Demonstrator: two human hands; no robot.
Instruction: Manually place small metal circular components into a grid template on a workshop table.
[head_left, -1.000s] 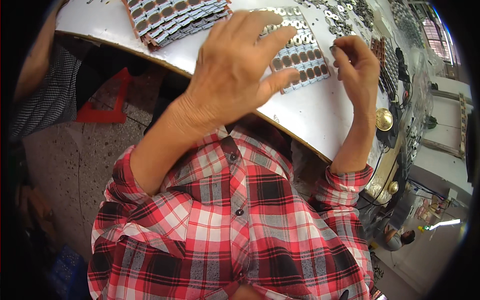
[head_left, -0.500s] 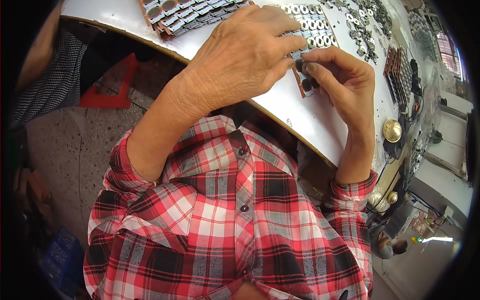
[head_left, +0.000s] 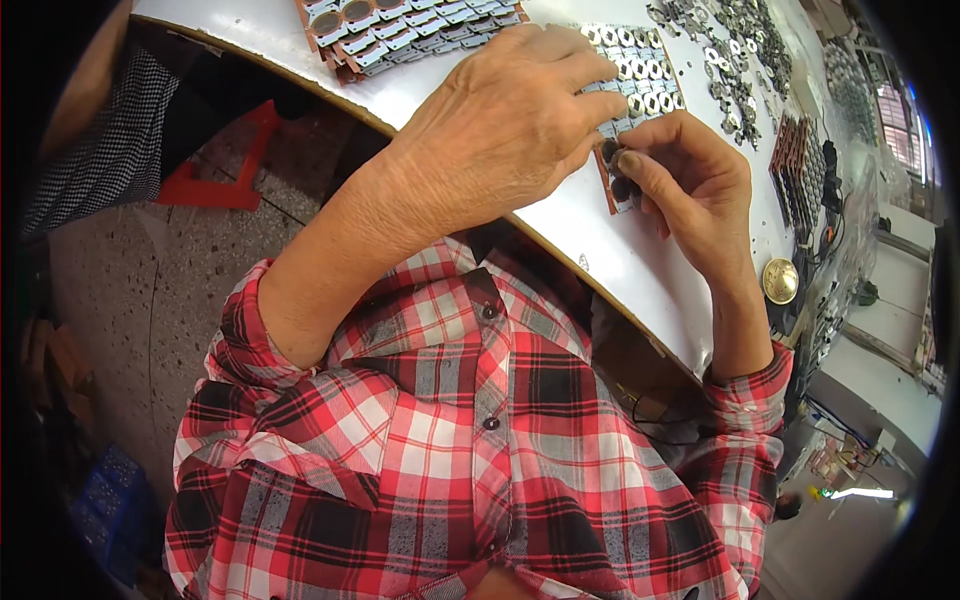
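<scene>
A panel [head_left: 655,70] with rows of small pale ring-shaped parts lies on the white table, partly covered by my hands. My left hand [head_left: 510,120] reaches across its left side, fingers apart and bent down over it; some fingertips are hidden. At the panel's near end, my right hand [head_left: 700,185] has thumb and forefinger pinched on a small dark round piece [head_left: 618,160]. Another dark disc [head_left: 621,188] sits just below that, on the brown-edged near end of the panel.
A stack of similar panels [head_left: 400,30] stands at the far left of the white table [head_left: 570,225]. Loose small metal parts [head_left: 735,75] are scattered at the far right. Brown-edged panels [head_left: 797,165] stand stacked beyond a round gold-coloured object [head_left: 780,281]. A red stool [head_left: 225,180] is at left.
The view has shifted slightly, so the table and panels appear a little lower and to the right. Both hands stay at the panel's near end, the right still pinching.
</scene>
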